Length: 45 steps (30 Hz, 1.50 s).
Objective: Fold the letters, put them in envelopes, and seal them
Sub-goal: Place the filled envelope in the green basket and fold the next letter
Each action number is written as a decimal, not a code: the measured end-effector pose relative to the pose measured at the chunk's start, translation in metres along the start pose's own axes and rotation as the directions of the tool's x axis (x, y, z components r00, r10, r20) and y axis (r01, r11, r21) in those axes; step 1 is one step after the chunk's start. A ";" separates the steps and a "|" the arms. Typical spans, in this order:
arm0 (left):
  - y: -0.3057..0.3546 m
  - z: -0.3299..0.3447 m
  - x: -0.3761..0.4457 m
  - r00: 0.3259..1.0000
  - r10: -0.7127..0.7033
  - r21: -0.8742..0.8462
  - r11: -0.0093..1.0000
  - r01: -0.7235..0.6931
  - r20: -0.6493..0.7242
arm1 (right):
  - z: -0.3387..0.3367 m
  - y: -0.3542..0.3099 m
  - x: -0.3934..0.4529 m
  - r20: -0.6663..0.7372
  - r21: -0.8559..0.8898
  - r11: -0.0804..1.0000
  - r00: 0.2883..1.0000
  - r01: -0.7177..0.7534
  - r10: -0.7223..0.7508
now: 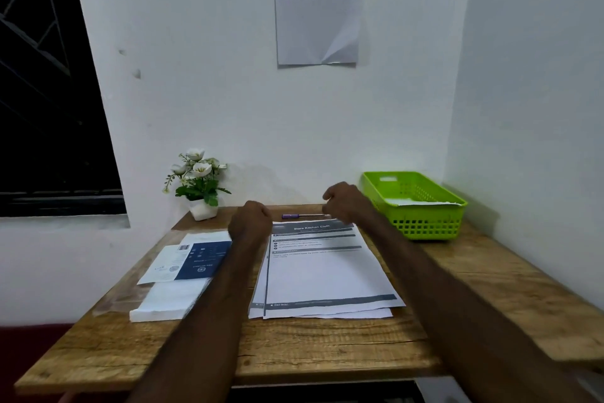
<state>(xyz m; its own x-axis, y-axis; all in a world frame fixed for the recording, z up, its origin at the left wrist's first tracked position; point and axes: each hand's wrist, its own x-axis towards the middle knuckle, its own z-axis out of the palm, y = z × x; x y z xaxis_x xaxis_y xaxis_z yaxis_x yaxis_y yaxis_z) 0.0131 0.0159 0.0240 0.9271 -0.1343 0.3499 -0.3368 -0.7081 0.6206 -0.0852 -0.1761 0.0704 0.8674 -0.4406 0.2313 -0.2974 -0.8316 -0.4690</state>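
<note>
Wooden desk: printed letters stacked lengthwise, away from body.
Left hand and right hand clenched, grasping nothing, over far corners.

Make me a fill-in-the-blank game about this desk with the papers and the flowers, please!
1. The basket in the far right corner of the table is coloured ____.
2. The flowers stand in a small ____ pot.
3. The purple pen lies just beyond the top edge of the ____.
4. The stack of envelopes lies on the ____ side of the letters.

Missing words: green; white; letters; left
</note>
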 end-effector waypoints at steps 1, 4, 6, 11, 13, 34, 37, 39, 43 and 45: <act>-0.001 0.001 0.002 1.000 -0.021 0.045 0.999 0.021 -0.002 | 0.008 0.002 -0.003 0.001 -0.057 0.998 1.000 -0.015 0.015; -0.004 0.005 0.005 0.994 -0.080 0.175 0.982 0.066 0.075 | 0.021 0.012 -0.014 -0.066 -0.219 0.975 0.998 -0.026 0.012; -0.007 0.008 0.006 0.983 -0.069 0.218 0.975 0.030 0.171 | 0.025 0.019 -0.019 -0.099 -0.241 0.968 0.994 -0.073 0.051; -0.011 0.009 0.008 0.947 -0.055 0.220 0.975 -0.016 0.316 | 0.027 0.026 -0.019 -0.015 -0.167 0.973 0.987 -0.158 0.158; -0.012 0.009 0.009 0.941 -0.050 0.224 0.974 -0.028 0.335 | 0.029 0.029 -0.014 0.007 -0.161 0.975 0.988 -0.152 0.155; -0.010 0.008 0.003 0.949 -0.081 0.082 0.995 0.058 0.304 | 0.022 0.033 -0.018 0.054 -0.112 0.990 0.994 -0.090 0.096; -0.010 0.007 0.002 0.950 -0.094 0.079 0.994 0.073 0.299 | 0.021 0.033 -0.018 0.065 -0.104 0.990 0.993 -0.090 0.097; -0.011 0.006 0.003 0.948 -0.098 0.072 0.994 0.079 0.303 | 0.021 0.032 -0.018 0.080 -0.089 0.992 0.992 -0.091 0.099; -0.013 0.009 0.005 0.944 -0.129 0.024 0.992 0.128 0.302 | 0.014 0.031 -0.019 0.131 -0.068 0.994 0.987 -0.081 0.090; -0.013 0.010 0.006 0.946 -0.131 0.003 0.991 0.136 0.297 | 0.010 0.028 -0.024 0.155 -0.023 0.994 0.982 -0.104 0.106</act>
<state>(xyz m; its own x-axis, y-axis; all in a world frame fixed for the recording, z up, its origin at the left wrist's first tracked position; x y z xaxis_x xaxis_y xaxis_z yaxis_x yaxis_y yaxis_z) 0.0246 0.0177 0.0114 0.9698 -0.2402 0.0420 -0.2073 -0.7216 0.6605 -0.1101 -0.1856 0.0427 0.8821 -0.4688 0.0452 -0.3951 -0.7889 -0.4706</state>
